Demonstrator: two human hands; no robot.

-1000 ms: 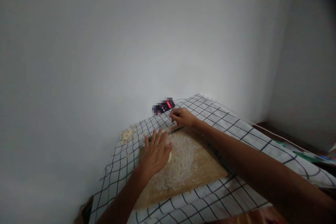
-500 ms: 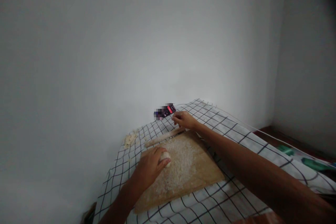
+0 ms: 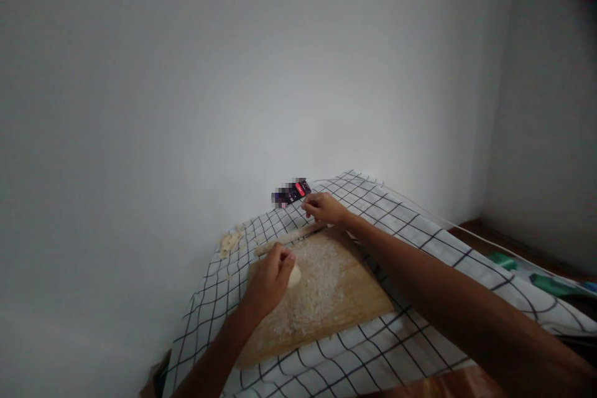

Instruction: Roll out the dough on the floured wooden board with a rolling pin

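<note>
The pale wall (image 3: pixel 280 74) extends beyond the picture on three sides. The checked tablecloth (image 3: pixel 392 211) covers the table; its near edge is cut off. A red-brown item (image 3: pixel 448 385) at the bottom border is cropped and cannot be identified. The floured board (image 3: pixel 354 298) lies on the tablecloth; the left forearm hides part of its left edge, and the right wrist overlaps its far right corner.

The right hand (image 3: pixel 324 207) is positioned above the far right corner of the board, wrist nearly level, fingers curled inward. Its fingertips are too small to show whether anything is gripped. The left hand (image 3: pixel 273 273) is above the far left part of the board, fingers bent into a loose fist, thumb facing right.

The rolling pin (image 3: pixel 291 236) lies along the board's far edge; the left hand adjoins its left portion. The phone (image 3: pixel 298 189), partly pixelated, is at the tablecloth's far edge, by the wall. Dough scraps (image 3: pixel 230 241) lie at the tablecloth's far left corner. The dough piece (image 3: pixel 295 276) is on the far left part of the board, just beside the left thumb, partly covered; whether the left hand grasps it cannot be determined.
</note>
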